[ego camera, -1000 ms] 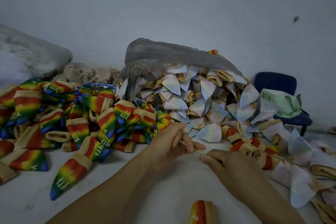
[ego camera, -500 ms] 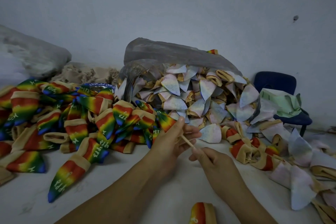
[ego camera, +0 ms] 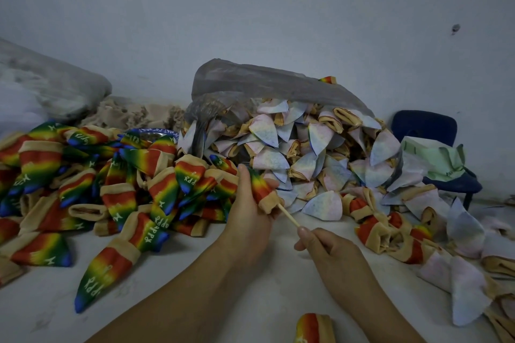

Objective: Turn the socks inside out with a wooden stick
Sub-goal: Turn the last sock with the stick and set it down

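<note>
While your left hand (ego camera: 245,211) is curling round the rainbow sock (ego camera: 260,189) just above its tan cuff, your right hand (ego camera: 331,250) is pinching the wooden stick (ego camera: 288,216), whose far end is running into the cuff. You are handling something light, soft and stretchy that is likely to bunch, so keep gripping at the cuff (the firmest band). The stick looks thin and stiff, so pinch it close rather than levering it. Compared with a moment ago, your hands are sitting further apart, with bare stick showing between them and the sock standing clear of your left fingers. Turned rainbow socks (ego camera: 111,175) are lying to the left, and pale ones (ego camera: 292,153) are spilling from the plastic bag (ego camera: 264,83).
</note>
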{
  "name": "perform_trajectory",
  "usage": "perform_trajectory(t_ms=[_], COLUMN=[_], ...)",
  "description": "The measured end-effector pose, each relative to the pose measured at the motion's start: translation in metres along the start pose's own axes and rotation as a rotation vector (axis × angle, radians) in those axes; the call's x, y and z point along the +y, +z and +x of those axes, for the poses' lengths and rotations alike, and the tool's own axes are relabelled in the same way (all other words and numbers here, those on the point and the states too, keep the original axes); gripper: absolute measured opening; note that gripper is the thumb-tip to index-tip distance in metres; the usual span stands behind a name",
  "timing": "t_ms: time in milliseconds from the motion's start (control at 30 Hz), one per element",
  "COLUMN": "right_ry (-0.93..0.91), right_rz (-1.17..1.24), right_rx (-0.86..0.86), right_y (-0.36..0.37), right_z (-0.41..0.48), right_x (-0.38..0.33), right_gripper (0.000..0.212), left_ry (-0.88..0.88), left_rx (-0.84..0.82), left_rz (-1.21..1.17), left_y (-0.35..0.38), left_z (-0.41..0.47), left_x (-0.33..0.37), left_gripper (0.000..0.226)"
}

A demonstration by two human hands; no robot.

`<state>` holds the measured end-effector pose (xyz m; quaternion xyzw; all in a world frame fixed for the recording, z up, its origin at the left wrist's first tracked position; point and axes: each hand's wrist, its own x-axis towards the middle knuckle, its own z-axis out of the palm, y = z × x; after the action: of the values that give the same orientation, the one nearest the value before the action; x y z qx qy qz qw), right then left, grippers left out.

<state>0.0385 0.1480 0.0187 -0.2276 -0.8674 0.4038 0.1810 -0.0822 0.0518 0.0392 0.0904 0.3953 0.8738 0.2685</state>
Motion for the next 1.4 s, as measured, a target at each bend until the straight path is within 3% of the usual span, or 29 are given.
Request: perform_trajectory(t_ms=[300, 467, 567, 767, 867, 1000, 1067, 1133, 1233, 1400], right_ry=[-0.031, -0.009, 0.008, 0.033, 0.169, 0.357, 0.263, 0.082, -0.082, -0.268], right_rz=[0.041, 0.108, 0.129, 0.145, 0.321, 0.667, 0.457, 0.134, -0.173, -0.434], right_rx=[-0.031, -0.048, -0.042, -0.062, -0.097, -0.309, -0.276, -0.130, -0.052, 0.032], right_y=[-0.010, -0.008, -0.007, -0.006, -0.005, -0.009, -0.014, -0.023, -0.031, -0.036], right_z=[-0.004, -0.006, -0.007, -0.009, -0.009, -0.010, -0.007, -0.003, 0.001, 0.000], right_x=[0.000, -0.005, -0.007, -0.011, -0.016, -0.023, -0.018, -0.009, 0.003, 0.009], right_gripper=[0.031, 0.030, 0.030, 0.035, 0.040, 0.041, 0.039, 0.035, 0.032, 0.069], left_ry=[0.092, 0.272, 0.343, 0.300, 0.306, 0.256, 0.222, 0.165, 0.043, -0.012], left_rx=[0.073, 0.020, 0.021, 0.040, 0.061, 0.040, -0.016, -0.049, -0.003, 0.013], left_rz=[0.177, 0.463, 0.508, 0.504, 0.547, 0.511, 0.480, 0.484, 0.272, 0.209], left_y=[-0.003, -0.014, -0.018, -0.009, -0.002, -0.002, -0.008, -0.011, -0.012, -0.014], left_z=[0.003, 0.003, 0.003, 0.002, 0.002, -0.001, 0.000, -0.001, 0.002, 0.005], left_x=[0.000, -0.002, -0.005, -0.010, -0.015, -0.012, -0.012, -0.013, -0.012, -0.010], left_gripper=[0.056, 0.076, 0.065, 0.045, 0.049, 0.050, 0.053, 0.061, 0.063, 0.053])
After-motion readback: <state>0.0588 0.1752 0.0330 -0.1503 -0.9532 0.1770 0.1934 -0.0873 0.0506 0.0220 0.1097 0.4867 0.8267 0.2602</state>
